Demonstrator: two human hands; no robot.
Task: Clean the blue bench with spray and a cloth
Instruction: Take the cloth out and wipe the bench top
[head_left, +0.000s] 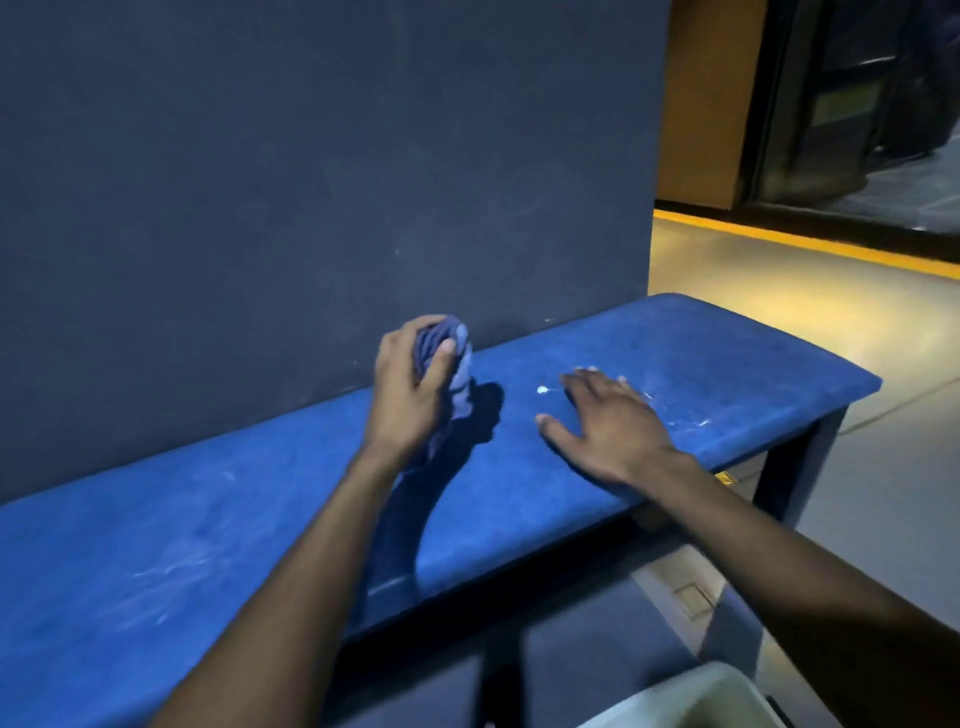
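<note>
A long blue padded bench (208, 530) runs from lower left to upper right against a dark wall. My left hand (405, 395) is raised over the bench's middle, shut on a bunched blue cloth (457, 374) whose end hangs down below my wrist. My right hand (608, 421) lies flat on the bench with fingers spread, nothing in it. A small white blob (542, 389) sits on the seat just left of my right fingertips. Faint white streaks (685, 422) mark the seat to the right of that hand and near the left end. No spray bottle is in view.
The dark blue wall (311, 182) stands directly behind the bench. A pale bin or tub (691, 699) shows at the bottom edge near my right arm. Grey floor with a yellow line (805, 241) lies beyond the bench's right end.
</note>
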